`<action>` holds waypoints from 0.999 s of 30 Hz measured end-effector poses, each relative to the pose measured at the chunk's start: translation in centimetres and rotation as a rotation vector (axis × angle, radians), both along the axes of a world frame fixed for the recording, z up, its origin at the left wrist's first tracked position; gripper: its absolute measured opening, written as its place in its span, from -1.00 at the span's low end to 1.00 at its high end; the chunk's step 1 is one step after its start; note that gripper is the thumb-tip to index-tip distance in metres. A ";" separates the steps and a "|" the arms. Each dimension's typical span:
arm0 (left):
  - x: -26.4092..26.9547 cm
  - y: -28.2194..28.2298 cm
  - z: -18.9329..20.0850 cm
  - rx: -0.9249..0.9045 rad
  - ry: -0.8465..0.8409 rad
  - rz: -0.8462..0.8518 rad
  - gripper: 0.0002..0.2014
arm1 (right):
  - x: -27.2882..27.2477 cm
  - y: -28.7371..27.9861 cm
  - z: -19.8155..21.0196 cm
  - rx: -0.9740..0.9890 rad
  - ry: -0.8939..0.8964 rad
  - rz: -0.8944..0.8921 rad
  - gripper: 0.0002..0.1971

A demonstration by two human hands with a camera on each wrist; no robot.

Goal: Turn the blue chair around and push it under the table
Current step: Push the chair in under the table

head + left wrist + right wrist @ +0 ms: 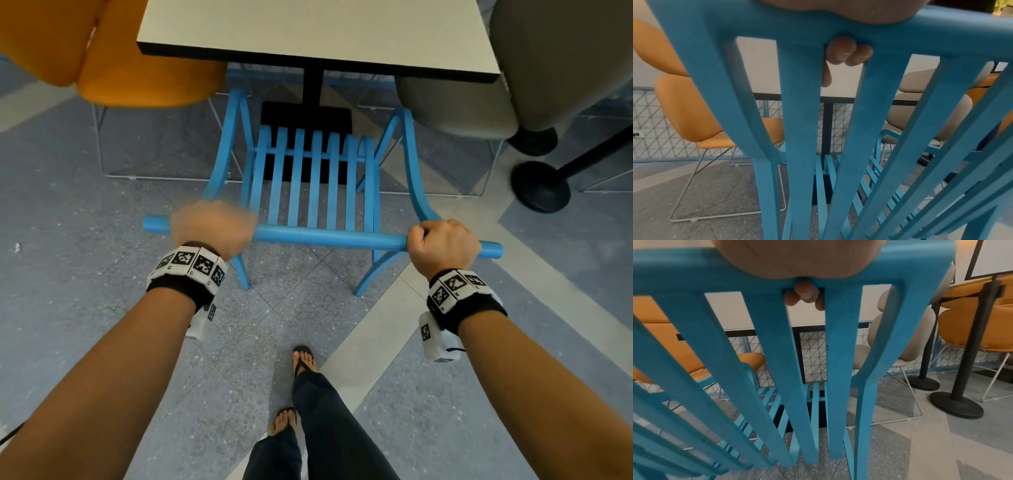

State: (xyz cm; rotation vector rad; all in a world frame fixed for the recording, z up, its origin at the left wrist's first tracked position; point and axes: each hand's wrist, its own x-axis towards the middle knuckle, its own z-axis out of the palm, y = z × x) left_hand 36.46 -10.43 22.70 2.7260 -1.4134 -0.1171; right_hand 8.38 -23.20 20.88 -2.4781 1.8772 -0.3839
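Slatted blue chair faces the table – each hand's grip, left hand and right hand, wraps its top rail

Our head cam looks steeply down past both forearms. Our wrist cams sit tight behind the knuckles, facing forward through the blue chair slats; all share the table.

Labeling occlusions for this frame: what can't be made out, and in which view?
- Left hand: motion-blurred in the head view; its knuckles can't be made out.
- Blue chair: front of the seat hidden under the table in the head view.
- Right hand: top edge of the right wrist view cuts it off; only fingertips show.
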 end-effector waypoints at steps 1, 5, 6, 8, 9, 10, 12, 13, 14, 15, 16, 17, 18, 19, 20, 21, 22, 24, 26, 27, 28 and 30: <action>0.0 0.0 -0.1 0.006 0.002 -0.001 -0.52 | 0.0 0.0 0.0 0.004 0.003 0.002 -0.53; 0.1 0.3 -0.1 0.004 0.012 -0.013 -0.53 | 0.2 0.3 0.1 0.009 -0.002 0.000 -0.51; 0.2 0.5 -0.2 0.015 0.014 -0.009 -0.53 | 0.2 0.4 0.1 0.008 -0.007 0.004 -0.51; 0.4 1.0 -0.4 0.032 0.016 0.002 -0.53 | 0.4 0.7 0.1 0.009 -0.017 0.005 -0.51; 0.5 1.1 -0.5 0.031 0.014 0.003 -0.53 | 0.6 0.8 0.1 0.009 -0.018 0.005 -0.51; 0.6 1.2 -0.5 0.027 0.013 0.005 -0.53 | 0.7 0.9 0.1 0.009 -0.019 0.006 -0.51; 0.9 0.8 -0.4 0.016 0.010 0.009 -0.53 | 1.1 0.3 0.1 0.001 -0.025 0.011 -0.51; 1.1 0.5 -0.3 0.019 0.011 0.011 -0.53 | 1.3 0.0 0.2 0.004 -0.024 0.011 -0.50; 1.2 0.2 -0.3 0.016 0.010 0.009 -0.52 | 1.4 -0.2 0.2 0.011 -0.027 0.009 -0.49; 1.3 0.0 -0.3 0.011 0.010 0.007 -0.52 | 1.6 -0.5 0.2 0.013 -0.029 0.009 -0.48; 1.3 -0.1 -0.4 0.008 0.010 0.007 -0.52 | 1.7 -0.6 0.2 0.016 -0.033 0.012 -0.48; 1.4 -0.3 -0.4 -0.002 0.006 0.008 -0.52 | 1.7 -0.7 0.2 0.009 -0.035 0.022 -0.48; 1.4 -0.3 -0.5 -0.012 0.000 0.008 -0.52 | 1.7 -0.6 0.2 -0.002 -0.036 0.033 -0.49; 1.4 -0.2 -0.6 -0.019 -0.003 0.006 -0.52 | 1.6 -0.6 0.2 -0.011 -0.040 0.040 -0.51; 1.5 -0.2 -0.7 -0.027 -0.006 0.005 -0.52 | 1.7 -0.6 0.3 -0.012 -0.047 0.040 -0.51; 1.5 -0.1 -0.8 -0.030 -0.006 0.002 -0.51 | 1.7 -0.5 0.3 -0.012 -0.041 0.039 -0.52; 1.4 0.0 -0.7 -0.040 -0.005 0.000 -0.50 | 1.7 -0.5 0.3 -0.017 -0.046 0.039 -0.52; 1.3 0.0 -0.7 -0.066 -0.012 0.000 -0.51 | 1.7 -0.4 0.3 -0.041 -0.057 0.047 -0.52; 1.2 0.1 -0.4 -0.081 0.008 -0.003 -0.53 | 1.8 -0.3 0.5 -0.026 -0.069 0.033 -0.53; 1.4 0.0 -0.5 -0.097 0.028 -0.011 -0.54 | 1.7 -0.5 0.4 -0.011 -0.070 0.037 -0.53; 1.4 -0.1 -0.4 -0.101 0.043 -0.009 -0.55 | 1.8 -0.5 0.4 0.020 -0.052 0.031 -0.52; 1.0 -0.2 -0.5 -0.127 0.082 0.022 -0.58 | 2.1 -0.4 0.1 0.044 -0.010 0.039 -0.52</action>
